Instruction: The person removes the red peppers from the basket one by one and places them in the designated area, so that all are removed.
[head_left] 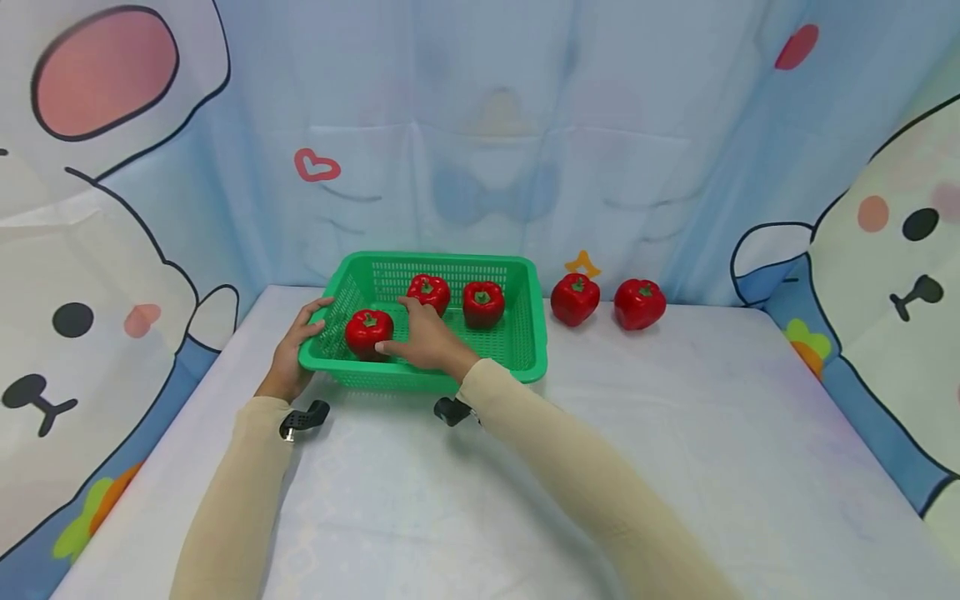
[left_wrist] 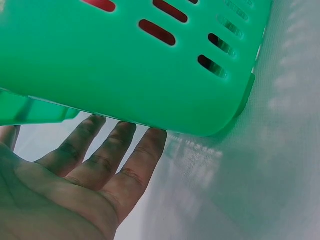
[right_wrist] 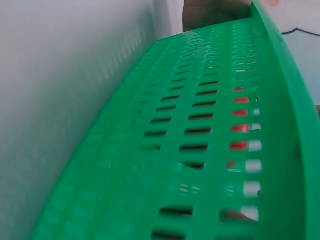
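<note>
In the head view, the red pepper point(head_left: 364, 331) in the green basket point(head_left: 538, 333) lies between both hands; the right hand point(head_left: 429, 335) is spread wide, thumb against it. It should be firm, light and slippery, so cup its shoulders gently. In the left wrist view, the left hand point(left_wrist: 82, 175) sets extended fingertips to the basket's probably flexible wall. In the right wrist view, the right hand's grip cannot be told
</note>
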